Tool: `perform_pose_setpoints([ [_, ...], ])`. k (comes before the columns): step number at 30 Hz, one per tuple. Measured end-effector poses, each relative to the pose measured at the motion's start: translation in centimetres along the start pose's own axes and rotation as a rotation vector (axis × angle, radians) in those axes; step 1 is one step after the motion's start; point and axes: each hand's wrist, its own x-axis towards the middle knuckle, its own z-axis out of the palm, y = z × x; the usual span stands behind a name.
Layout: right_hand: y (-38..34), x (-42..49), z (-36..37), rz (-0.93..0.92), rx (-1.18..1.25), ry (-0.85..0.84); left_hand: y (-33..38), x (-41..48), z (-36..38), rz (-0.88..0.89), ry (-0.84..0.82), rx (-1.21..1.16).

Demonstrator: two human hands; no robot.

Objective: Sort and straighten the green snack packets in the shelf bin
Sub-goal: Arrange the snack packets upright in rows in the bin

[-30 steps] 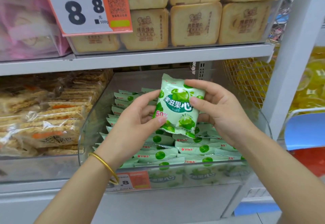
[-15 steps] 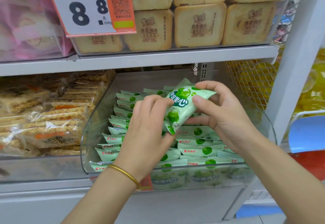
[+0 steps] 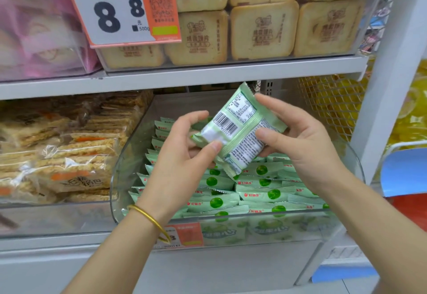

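The small print on the held packet [image 3: 240,129] is too fine to be read. The price label [image 3: 187,233] on the front edge of the bin [image 3: 132,148] is partly hidden by the left wrist [image 3: 154,203].

Lighting was bright and even, with only faint shadow under the shelves. The curved clear plastic bin front [image 3: 265,229] looked hazy with soft glare. The pink wrapped packets [image 3: 34,28] top left were smeared, and the white metal shelf upright [image 3: 392,62] leaned from wide-angle distortion.
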Motion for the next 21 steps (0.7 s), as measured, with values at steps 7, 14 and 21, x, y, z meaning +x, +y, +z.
perform_pose_setpoints([
  [7,0.33,-0.14,0.30,0.022,-0.017,0.050,0.24,-0.17,0.21,0.053,-0.018,0.072],
  [14,0.46,-0.09,0.20,0.059,-0.010,0.037,0.25,-0.13,0.19,0.079,-0.020,0.088],
  [21,0.57,-0.12,0.12,0.102,0.012,0.044,-0.17,0.19,0.51,-0.131,0.048,-0.202],
])
